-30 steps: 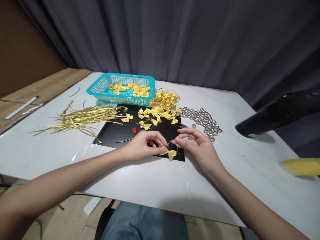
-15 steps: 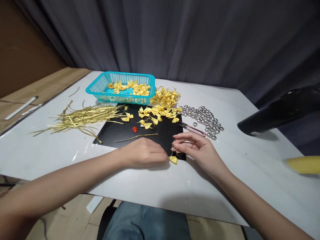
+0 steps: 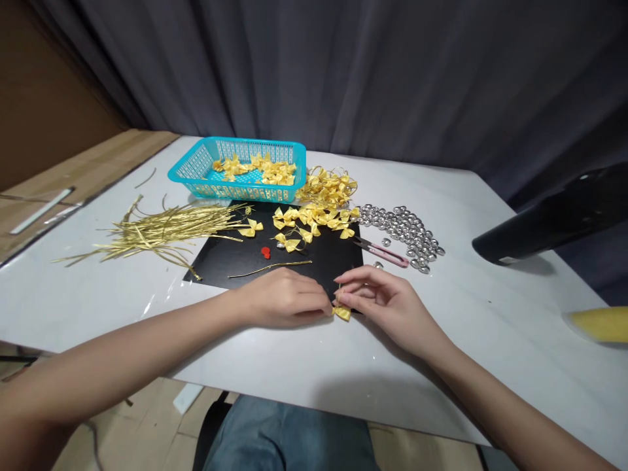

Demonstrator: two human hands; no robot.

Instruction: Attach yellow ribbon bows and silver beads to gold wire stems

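Note:
A yellow ribbon bow point(image 3: 342, 313) is pinched at its left side by my left hand point(image 3: 289, 299), whose fingertips are partly hidden behind the knuckles. My right hand point(image 3: 387, 302) closes thumb and fingers on a thin gold cord point(image 3: 339, 293) just above that bow. Both hands are low over the front edge of a black mat point(image 3: 216, 265). On the mat lie a gold twist strip point(image 3: 269, 266), a small red piece point(image 3: 265, 252) and several finished-looking yellow bows point(image 3: 314, 219). Pink-handled snips point(image 3: 387, 254) rest by the mat's right edge.
A blue plastic basket point(image 3: 235, 190) holding yellow bows stands at the back. Left of the mat is a bundle of gold strips point(image 3: 161, 229). Silver beads point(image 3: 407, 229) are spread at the right. Further right are a black cylindrical object point(image 3: 520, 232) and a yellow object point(image 3: 601, 325).
My right hand has come slightly closer to the left, and the cord loop below its fingers no longer shows. A silver bead is now visible behind the right hand. The view has shifted slightly.

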